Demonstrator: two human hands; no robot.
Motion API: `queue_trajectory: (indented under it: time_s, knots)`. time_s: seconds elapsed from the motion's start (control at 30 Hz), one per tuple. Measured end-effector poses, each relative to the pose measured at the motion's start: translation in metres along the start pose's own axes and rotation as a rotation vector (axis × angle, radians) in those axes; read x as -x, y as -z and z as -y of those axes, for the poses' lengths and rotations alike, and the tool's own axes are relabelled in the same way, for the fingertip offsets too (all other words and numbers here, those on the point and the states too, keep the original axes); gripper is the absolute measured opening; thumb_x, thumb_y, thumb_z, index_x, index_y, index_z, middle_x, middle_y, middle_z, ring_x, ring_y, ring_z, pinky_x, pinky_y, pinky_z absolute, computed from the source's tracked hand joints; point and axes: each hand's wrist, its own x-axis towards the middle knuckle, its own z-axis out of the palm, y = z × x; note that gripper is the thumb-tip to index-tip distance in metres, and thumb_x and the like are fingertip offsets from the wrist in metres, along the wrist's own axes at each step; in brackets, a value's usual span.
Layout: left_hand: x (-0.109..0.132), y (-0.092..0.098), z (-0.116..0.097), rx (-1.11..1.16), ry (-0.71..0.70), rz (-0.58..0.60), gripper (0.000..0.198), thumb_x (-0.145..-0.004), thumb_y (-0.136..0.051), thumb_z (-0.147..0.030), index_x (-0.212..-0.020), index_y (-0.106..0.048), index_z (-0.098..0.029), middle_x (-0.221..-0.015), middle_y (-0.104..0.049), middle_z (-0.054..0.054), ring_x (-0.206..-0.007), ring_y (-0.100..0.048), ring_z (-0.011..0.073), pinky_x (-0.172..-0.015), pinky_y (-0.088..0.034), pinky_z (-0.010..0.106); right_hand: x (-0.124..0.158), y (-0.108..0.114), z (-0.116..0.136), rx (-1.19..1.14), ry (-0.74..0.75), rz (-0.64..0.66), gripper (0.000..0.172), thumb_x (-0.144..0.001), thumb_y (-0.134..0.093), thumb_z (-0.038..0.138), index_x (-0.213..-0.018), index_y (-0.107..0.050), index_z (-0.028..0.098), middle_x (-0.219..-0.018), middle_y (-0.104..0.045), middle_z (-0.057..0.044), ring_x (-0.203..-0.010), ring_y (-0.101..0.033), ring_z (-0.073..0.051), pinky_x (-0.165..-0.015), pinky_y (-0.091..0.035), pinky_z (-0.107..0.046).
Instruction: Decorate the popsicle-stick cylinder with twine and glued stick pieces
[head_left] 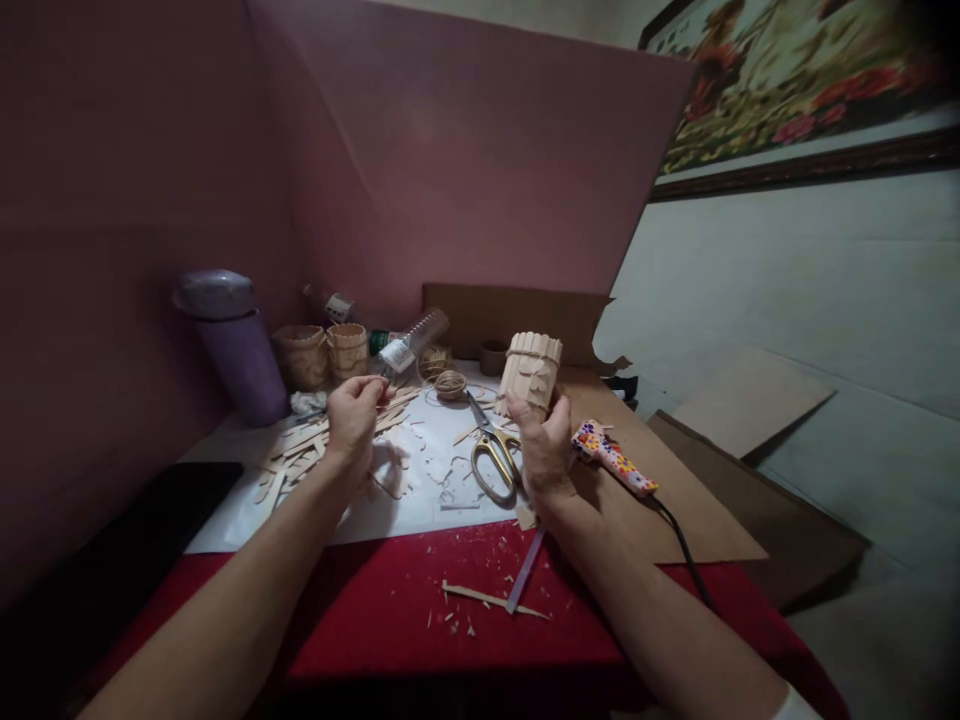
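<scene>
My right hand point(546, 450) is closed around the lower part of a small cup faced with upright wooden craft sticks point(534, 365). Twine circles the cup near its top, and small wooden pieces stick out from its side. My left hand point(356, 415) is raised over the loose craft sticks point(296, 455), thumb and fingertips pinched together. Whatever may be between those fingertips is too small to make out. Gold-handled scissors point(495, 465) lie open on the white paper point(360, 525), just left of my right hand. Behind them sits a ball of twine point(450, 385).
A flower-patterned glue gun point(613, 458) lies on cardboard point(675, 510) at right, its cable trailing forward. Two finished-looking cups point(347, 350), a tilted plastic bottle point(412, 340) and a purple tumbler point(236, 350) stand behind. A glue stick point(525, 570) and splinters lie on the red cloth point(360, 620).
</scene>
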Motion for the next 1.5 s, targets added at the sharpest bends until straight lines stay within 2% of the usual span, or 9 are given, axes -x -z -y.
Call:
queue_trajectory:
  time_s: [0.13, 0.27, 0.47, 0.7, 0.83, 1.03, 1.13, 1.27, 1.5]
  knots:
    - [-0.004, 0.002, 0.002, -0.143, -0.062, 0.087, 0.015, -0.066, -0.055, -0.031, -0.066, -0.06, -0.017, -0.058, -0.059, 0.0, -0.06, -0.054, 0.0142, -0.064, -0.043, 0.026, -0.001, 0.0, -0.001, 0.014, 0.036, -0.029, 0.054, -0.067, -0.073, 0.05, -0.105, -0.051, 0.019, -0.108, -0.069, -0.011, -0.095, -0.065, -0.024, -0.088, -0.05, -0.036]
    - [-0.003, 0.001, 0.003, -0.341, -0.106, 0.222, 0.021, -0.067, -0.057, -0.033, -0.051, -0.058, -0.019, -0.053, -0.058, 0.002, -0.056, -0.051, 0.0152, -0.059, -0.039, 0.027, -0.002, -0.001, -0.004, -0.018, 0.058, -0.086, 0.054, -0.065, -0.075, 0.051, -0.101, -0.051, 0.019, -0.105, -0.068, -0.01, -0.093, -0.065, -0.024, -0.088, -0.049, -0.038]
    - [-0.009, 0.008, 0.011, -0.632, -0.118, 0.366, 0.005, -0.054, -0.068, -0.022, -0.052, -0.064, -0.021, -0.055, -0.064, 0.002, -0.058, -0.056, 0.0179, -0.057, -0.038, 0.027, -0.011, -0.001, -0.013, -0.147, 0.105, -0.089, 0.06, -0.068, -0.075, 0.047, -0.113, -0.048, 0.018, -0.114, -0.065, -0.011, -0.098, -0.065, -0.023, -0.092, -0.05, -0.038]
    - [0.002, 0.01, 0.003, -0.955, -0.09, 0.41, 0.026, -0.056, -0.075, -0.028, -0.038, -0.056, -0.024, -0.043, -0.055, 0.003, -0.054, -0.056, 0.0204, -0.057, -0.036, 0.03, -0.019, 0.0, -0.015, -0.212, 0.145, -0.13, 0.061, -0.068, -0.077, 0.043, -0.116, -0.051, 0.016, -0.116, -0.064, -0.012, -0.104, -0.065, -0.024, -0.096, -0.049, -0.04]
    - [0.009, 0.007, -0.004, -1.153, -0.052, 0.423, 0.032, -0.063, -0.074, -0.035, -0.038, -0.056, -0.024, -0.047, -0.058, 0.006, -0.058, -0.059, 0.0239, -0.059, -0.036, 0.032, -0.02, 0.0, -0.016, -0.193, 0.139, -0.122, 0.061, -0.07, -0.075, 0.044, -0.118, -0.05, 0.016, -0.117, -0.064, -0.012, -0.103, -0.065, -0.023, -0.096, -0.049, -0.041]
    - [0.014, 0.003, -0.002, -1.129, -0.097, 0.494, 0.031, -0.068, -0.073, -0.036, -0.043, -0.058, -0.024, -0.046, -0.056, 0.005, -0.061, -0.06, 0.0249, -0.062, -0.038, 0.031, -0.019, 0.0, -0.016, -0.187, 0.153, -0.105, 0.062, -0.071, -0.074, 0.044, -0.121, -0.049, 0.016, -0.12, -0.063, -0.012, -0.106, -0.064, -0.023, -0.098, -0.049, -0.041]
    - [0.014, 0.003, 0.001, -1.081, -0.095, 0.439, 0.037, -0.062, -0.078, -0.035, -0.038, -0.053, -0.024, -0.042, -0.051, 0.005, -0.063, -0.06, 0.0277, -0.066, -0.039, 0.034, -0.018, -0.001, -0.015, -0.197, 0.157, -0.103, 0.063, -0.071, -0.074, 0.043, -0.122, -0.048, 0.016, -0.119, -0.063, -0.012, -0.107, -0.064, -0.023, -0.098, -0.049, -0.041]
    - [0.015, 0.001, 0.005, -0.927, -0.11, 0.362, 0.039, -0.05, -0.083, -0.021, -0.033, -0.048, -0.024, -0.037, -0.044, 0.003, -0.061, -0.061, 0.0301, -0.068, -0.041, 0.036, -0.018, -0.001, -0.015, -0.211, 0.159, -0.108, 0.061, -0.07, -0.075, 0.042, -0.12, -0.05, 0.016, -0.115, -0.064, -0.011, -0.104, -0.065, -0.023, -0.096, -0.049, -0.041]
    - [0.017, 0.0, 0.006, -0.857, -0.088, 0.386, 0.036, -0.048, -0.079, -0.015, -0.031, -0.048, -0.024, -0.035, -0.044, 0.001, -0.052, -0.058, 0.0262, -0.06, -0.041, 0.034, -0.019, 0.0, -0.015, -0.232, 0.18, -0.142, 0.058, -0.069, -0.076, 0.042, -0.115, -0.051, 0.017, -0.116, -0.064, -0.011, -0.106, -0.064, -0.024, -0.099, -0.048, -0.042]
